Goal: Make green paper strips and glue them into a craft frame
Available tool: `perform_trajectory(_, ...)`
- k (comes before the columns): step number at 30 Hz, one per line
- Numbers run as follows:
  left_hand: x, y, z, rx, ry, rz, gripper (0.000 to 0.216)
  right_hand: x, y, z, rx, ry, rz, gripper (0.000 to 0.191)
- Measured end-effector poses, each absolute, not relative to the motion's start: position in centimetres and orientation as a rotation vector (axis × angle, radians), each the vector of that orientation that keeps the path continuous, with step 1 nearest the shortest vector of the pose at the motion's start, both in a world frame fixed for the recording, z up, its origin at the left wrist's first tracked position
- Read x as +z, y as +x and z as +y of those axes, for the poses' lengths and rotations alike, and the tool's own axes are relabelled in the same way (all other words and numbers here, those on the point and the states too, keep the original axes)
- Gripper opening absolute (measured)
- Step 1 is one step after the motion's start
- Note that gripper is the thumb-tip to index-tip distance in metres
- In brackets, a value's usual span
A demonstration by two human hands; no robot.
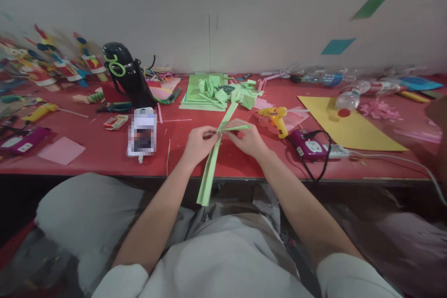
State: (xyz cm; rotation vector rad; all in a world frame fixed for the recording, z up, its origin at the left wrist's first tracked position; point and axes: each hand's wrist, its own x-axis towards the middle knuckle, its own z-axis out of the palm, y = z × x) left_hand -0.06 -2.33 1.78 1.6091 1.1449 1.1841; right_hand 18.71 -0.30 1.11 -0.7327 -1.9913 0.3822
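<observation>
Between my two hands is a long folded strip of light green paper [210, 172], its lower end hanging past the table's front edge. My left hand [202, 142] pinches the strip near its middle with thumb and fingers. Close beside it, my right hand [246, 139] is closed on the same paper, where a narrow green piece [237, 127] sticks out to the right. Whether that piece is joined to the long strip I cannot tell. Behind my hands lie several folded green paper pieces [220, 93] on green sheets [195, 86].
On the red table [181, 149] are a yellow glue gun [275, 116], a purple power box [310, 144] with cables, a yellow sheet [349, 125] and plastic bottles [349, 100] at right. A phone [142, 132] and a black flask [127, 74] stand left. People sit either side.
</observation>
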Motion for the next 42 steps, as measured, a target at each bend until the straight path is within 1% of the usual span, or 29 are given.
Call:
perform_trajectory(7,1.5,0.0,-2.0,1.170,1.539,1.079,0.016,0.8,18.6,-0.3,0.397,-0.749,-1.918,0.012)
perform_trajectory(19,1.1,0.1,-2.0,1.143,1.388,1.060,0.025,1.2,18.3,-0.7,0.521,-0.874,-1.854,0.016)
perform_trajectory(26,2.1,-0.1,-2.3,1.039,1.183,0.966,0.041,1.0,18.6,-0.3,0.551,-0.954,-1.830,0.018)
perform_trajectory(32,1.7,0.0,-2.2,1.039,1.160,0.984,0.047,0.8,18.5,-0.4,0.571,-0.986,-1.814,0.020)
perform_trajectory(37,1.2,-0.2,-1.7,1.054,1.136,0.963,0.043,1.1,18.4,-0.5,0.542,-0.994,-1.792,0.024)
perform_trajectory(40,0.9,-0.8,-1.0,1.162,1.255,1.050,0.030,1.4,18.5,-0.5,0.524,-0.997,-1.709,0.027)
perform_trajectory(42,0.8,-1.2,-0.6,1.257,1.449,1.149,0.022,1.3,18.6,-0.4,0.590,-0.978,-1.679,0.029)
